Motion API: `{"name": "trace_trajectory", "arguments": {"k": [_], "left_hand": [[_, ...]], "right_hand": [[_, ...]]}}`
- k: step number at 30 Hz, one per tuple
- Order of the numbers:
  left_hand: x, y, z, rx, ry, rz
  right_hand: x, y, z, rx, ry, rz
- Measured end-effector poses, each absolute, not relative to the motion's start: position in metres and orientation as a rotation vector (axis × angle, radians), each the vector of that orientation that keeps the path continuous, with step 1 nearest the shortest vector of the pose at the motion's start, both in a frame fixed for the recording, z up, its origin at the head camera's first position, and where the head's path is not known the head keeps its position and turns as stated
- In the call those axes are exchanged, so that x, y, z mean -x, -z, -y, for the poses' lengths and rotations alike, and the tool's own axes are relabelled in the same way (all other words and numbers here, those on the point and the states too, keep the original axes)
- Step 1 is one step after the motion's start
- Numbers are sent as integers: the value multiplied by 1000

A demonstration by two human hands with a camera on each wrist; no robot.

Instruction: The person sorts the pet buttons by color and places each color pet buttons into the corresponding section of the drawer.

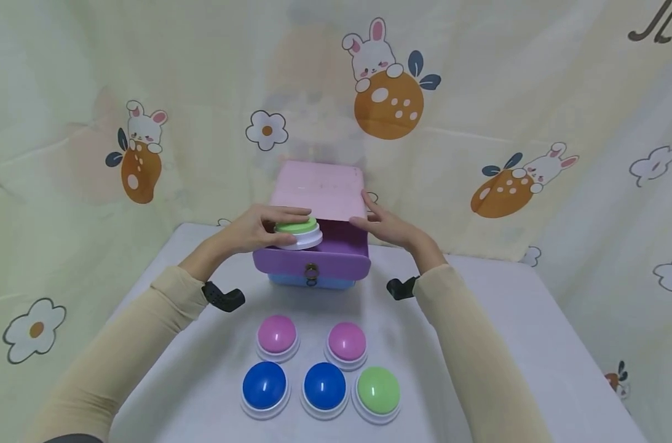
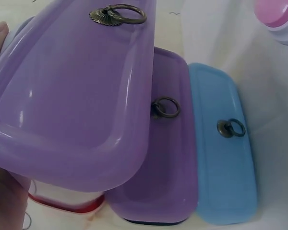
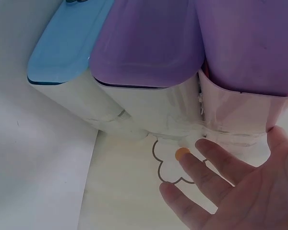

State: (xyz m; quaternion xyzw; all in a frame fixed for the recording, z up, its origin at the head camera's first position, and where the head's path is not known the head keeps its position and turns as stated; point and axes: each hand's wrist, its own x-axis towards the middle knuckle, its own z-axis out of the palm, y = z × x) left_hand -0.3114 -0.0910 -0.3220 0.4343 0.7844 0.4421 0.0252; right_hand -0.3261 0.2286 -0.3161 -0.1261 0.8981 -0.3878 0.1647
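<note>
My left hand (image 1: 252, 229) grips a green-topped push button (image 1: 304, 237) by its rim, with the fingers over the top and the thumb at the white base. The button is over the pulled-out top purple drawer (image 1: 280, 261) of a small cabinet with a pink top (image 1: 319, 191). In the left wrist view the purple drawer front (image 2: 77, 96) fills much of the picture and hides the button. On the right, my right hand (image 1: 392, 227) has its fingers spread and touches the cabinet's side and top edge. Its palm and fingers (image 3: 201, 177) show beside the cabinet in the right wrist view.
Below the open drawer are a closed purple drawer (image 2: 175, 158) and a closed blue drawer (image 2: 223, 177), each with a ring pull. In front on the white table stand two pink buttons (image 1: 277, 334), two blue ones (image 1: 265, 386) and a green one (image 1: 378, 391). A patterned curtain (image 1: 219, 74) hangs behind.
</note>
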Motion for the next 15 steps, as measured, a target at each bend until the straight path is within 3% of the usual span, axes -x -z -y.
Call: {"name": "trace_trajectory", "arguments": {"k": [15], "left_hand": [[312, 300, 96, -1439, -1145, -2433]], "right_hand": [[327, 314, -228, 404, 1085, -2561]]}}
